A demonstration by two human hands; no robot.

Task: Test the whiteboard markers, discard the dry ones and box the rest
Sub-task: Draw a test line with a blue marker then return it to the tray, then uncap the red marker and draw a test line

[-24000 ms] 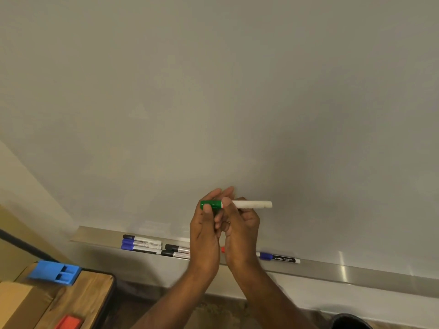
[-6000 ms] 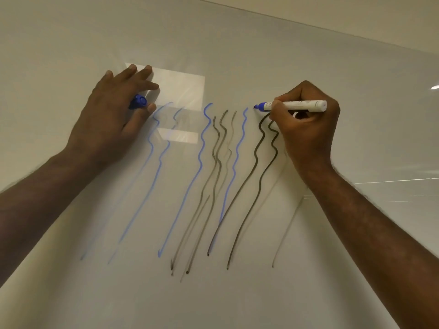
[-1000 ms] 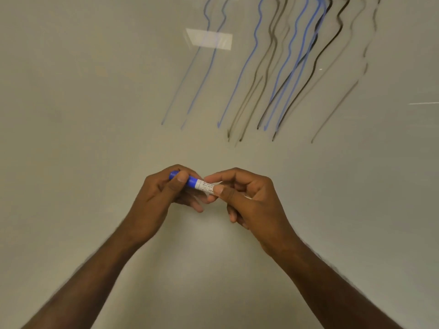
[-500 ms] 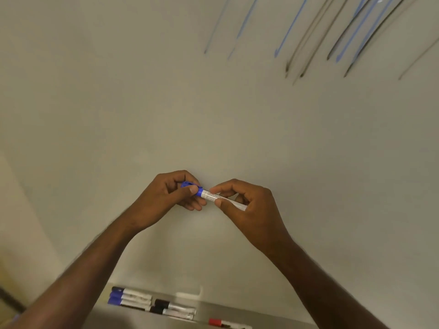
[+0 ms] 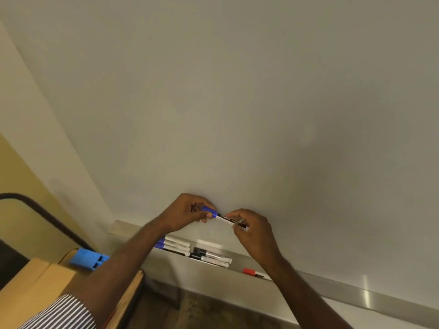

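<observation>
Left hand [image 5: 187, 211] pinches blue cap; right hand [image 5: 251, 230] pinches blue marker [image 5: 224, 218] barrel. Risk: cap seated loosely, tip dries out.

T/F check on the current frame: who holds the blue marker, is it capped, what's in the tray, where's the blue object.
1. Both hands hold the blue marker. True: left hand at the cap, right hand at the barrel.
2. The marker is uncapped. False: the blue cap is on.
3. The tray holds only blue markers. False: black-capped markers and a red-capped marker lie there too.
4. A blue object sits lower left on the wooden table. True.
</observation>
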